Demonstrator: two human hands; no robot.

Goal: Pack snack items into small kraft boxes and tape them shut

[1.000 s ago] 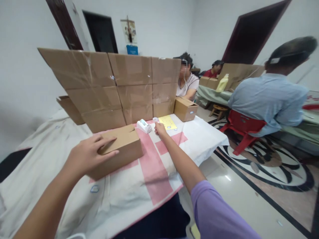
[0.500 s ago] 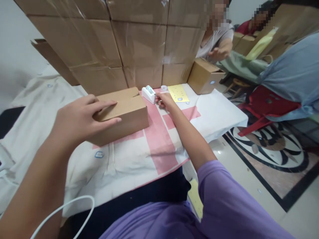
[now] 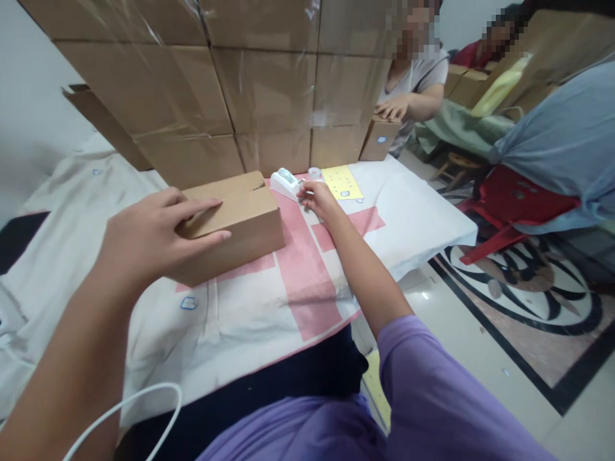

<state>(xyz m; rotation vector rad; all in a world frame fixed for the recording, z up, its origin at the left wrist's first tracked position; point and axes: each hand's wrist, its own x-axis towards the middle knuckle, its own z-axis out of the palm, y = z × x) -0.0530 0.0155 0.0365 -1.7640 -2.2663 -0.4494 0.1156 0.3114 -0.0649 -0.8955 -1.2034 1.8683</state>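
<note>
My left hand (image 3: 148, 234) grips the near left edge of a closed cardboard box (image 3: 240, 224), with the index finger on its top and the thumb along its front face. Beyond the box's right end stands a small white tape dispenser (image 3: 285, 184). At the front end of the dispenser, my right hand (image 3: 317, 197) has its fingertips pinched together. Whatever lies between them is too small to make out. A small roll of clear tape (image 3: 314, 173) sits just behind that hand, beside a yellow sheet (image 3: 342, 182).
Stacked cardboard cartons (image 3: 269, 89) wall off the back of the cloth-covered table (image 3: 418, 211). Behind its right end a co-worker's hand (image 3: 394, 107) rests on a smaller box (image 3: 379, 137). A red chair (image 3: 528, 195) stands to the right, and a white cable (image 3: 125, 400) loops near my left forearm.
The co-worker's hand has come down onto the smaller box, which has shifted back and left and turned. My hands and the box under my left hand stay nearly in place.
</note>
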